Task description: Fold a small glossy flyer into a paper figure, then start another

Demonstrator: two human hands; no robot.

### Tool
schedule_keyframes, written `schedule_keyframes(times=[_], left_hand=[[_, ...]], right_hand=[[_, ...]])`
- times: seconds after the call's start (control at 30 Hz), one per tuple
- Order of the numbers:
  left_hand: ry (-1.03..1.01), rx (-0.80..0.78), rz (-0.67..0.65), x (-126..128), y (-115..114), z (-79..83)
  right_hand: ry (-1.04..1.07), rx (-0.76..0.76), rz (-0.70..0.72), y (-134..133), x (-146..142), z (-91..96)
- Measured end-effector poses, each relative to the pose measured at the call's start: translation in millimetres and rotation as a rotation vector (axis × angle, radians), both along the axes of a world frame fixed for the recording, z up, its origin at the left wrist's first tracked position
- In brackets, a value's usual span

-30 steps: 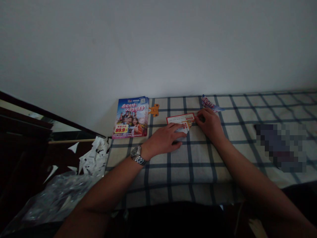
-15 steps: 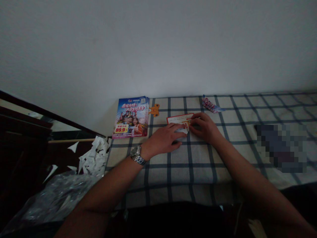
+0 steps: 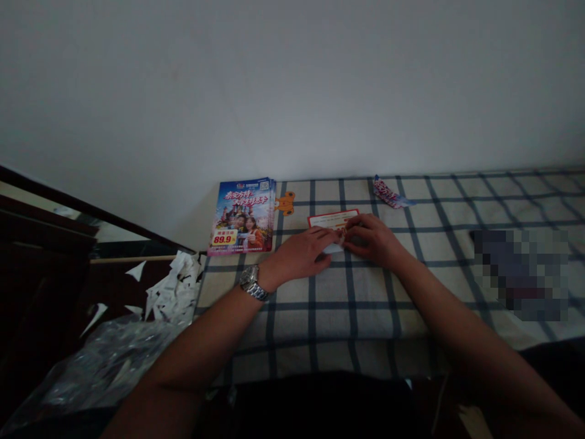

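Observation:
A leaflet (image 3: pixel 333 219) with a red edge and printed text lies on the checked cloth, its near part partly hidden by my fingers. My left hand (image 3: pixel 311 247) rests on it, fingers stretched out and the wrist wearing a metal watch (image 3: pixel 253 282). From the right side my right hand (image 3: pixel 369 239) pinches the leaflet's near right part, which looks folded over. Both hands' fingertips nearly meet there.
A stack of colourful flyers (image 3: pixel 242 216) sits left, beside an orange bear figure (image 3: pixel 287 203). A folded flyer piece (image 3: pixel 390 194) lies near the wall. Pixelated dark thing (image 3: pixel 512 268) at right. Torn white paper (image 3: pixel 176 286) and clear plastic (image 3: pixel 109 360) lie lower left.
My right hand has moved slightly left and toward me, pinching the leaflet's corner inward. More of the leaflet's far part shows. My left hand has shifted slightly left.

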State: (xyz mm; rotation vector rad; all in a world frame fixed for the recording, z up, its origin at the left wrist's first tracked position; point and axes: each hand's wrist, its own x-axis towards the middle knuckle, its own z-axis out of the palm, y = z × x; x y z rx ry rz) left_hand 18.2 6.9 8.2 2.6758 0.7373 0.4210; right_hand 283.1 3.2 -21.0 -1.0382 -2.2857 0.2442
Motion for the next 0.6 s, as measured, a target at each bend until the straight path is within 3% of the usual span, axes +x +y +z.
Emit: schedule_keyframes(times=[0.4,0.6], left_hand=[[-0.017,-0.008,-0.001,0.6,-0.2,-1.4],[-0.02,-0.007,-0.009,0.0,0.7,-1.4]], right_hand=[[-0.048,-0.008,0.077,-0.7,2.5,4.0],[0.028,-0.046,0.057,-3.0,2.9,4.3]])
